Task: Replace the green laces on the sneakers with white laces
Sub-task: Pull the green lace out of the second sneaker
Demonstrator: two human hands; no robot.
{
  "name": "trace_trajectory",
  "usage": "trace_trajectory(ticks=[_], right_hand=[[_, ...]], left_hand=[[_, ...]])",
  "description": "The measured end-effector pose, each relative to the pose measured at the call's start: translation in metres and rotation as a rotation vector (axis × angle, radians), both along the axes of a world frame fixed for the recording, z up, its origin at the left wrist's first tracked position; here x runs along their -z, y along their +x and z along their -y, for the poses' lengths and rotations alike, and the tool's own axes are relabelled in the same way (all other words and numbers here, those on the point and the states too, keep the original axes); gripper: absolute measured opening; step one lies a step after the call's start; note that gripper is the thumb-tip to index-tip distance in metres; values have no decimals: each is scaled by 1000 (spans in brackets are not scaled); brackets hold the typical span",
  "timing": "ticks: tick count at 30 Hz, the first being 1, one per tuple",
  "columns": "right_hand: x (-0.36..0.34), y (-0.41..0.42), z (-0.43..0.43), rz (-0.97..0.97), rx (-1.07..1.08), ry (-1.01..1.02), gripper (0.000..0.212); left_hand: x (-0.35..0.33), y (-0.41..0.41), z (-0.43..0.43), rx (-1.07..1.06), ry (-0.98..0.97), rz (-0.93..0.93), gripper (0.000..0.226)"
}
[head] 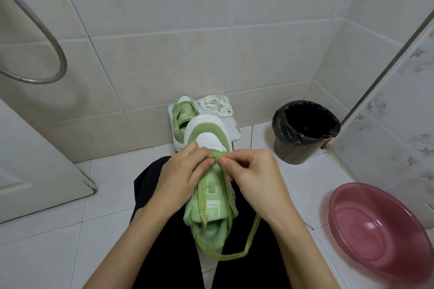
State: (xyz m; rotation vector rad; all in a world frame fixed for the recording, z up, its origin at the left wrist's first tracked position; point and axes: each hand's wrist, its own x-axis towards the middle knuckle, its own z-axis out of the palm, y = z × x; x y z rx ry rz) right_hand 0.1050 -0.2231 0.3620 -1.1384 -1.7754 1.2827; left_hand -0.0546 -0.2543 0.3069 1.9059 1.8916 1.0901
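Note:
A green and white sneaker lies on my lap, toe pointing away. Its green lace hangs loose in a long loop below the heel. My left hand holds the sneaker's left side, fingertips at the lowest eyelets. My right hand pinches the green lace near the toe end of the lacing. The second green sneaker stands on a small white stool by the wall. Beside it on the stool lies a bundle of white laces.
A black-lined waste bin stands on the floor to the right of the stool. A pink plastic basin sits at the right. A metal shower hose hangs at the left, above a door edge. My black trousers cover my legs.

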Motion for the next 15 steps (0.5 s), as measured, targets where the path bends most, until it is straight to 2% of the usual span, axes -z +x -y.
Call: trace_trajectory(ticks=[5, 7, 9, 11, 15], right_hand=[[-21, 4, 9, 31, -62, 39, 32], [-23, 5, 5, 40, -67, 44, 27], [-21, 5, -2, 36, -65, 31, 19], [-15, 6, -9, -35, -67, -25, 9], [5, 10, -16, -262, -210, -202, 14]], left_hand=[[-8, -2, 0, 145, 36, -1, 24], [-12, 4, -2, 208, 62, 39, 20], [-15, 10, -2, 257, 58, 159, 14], [-16, 12, -3, 290, 42, 264, 19], [-16, 10, -3, 241, 88, 377, 43]])
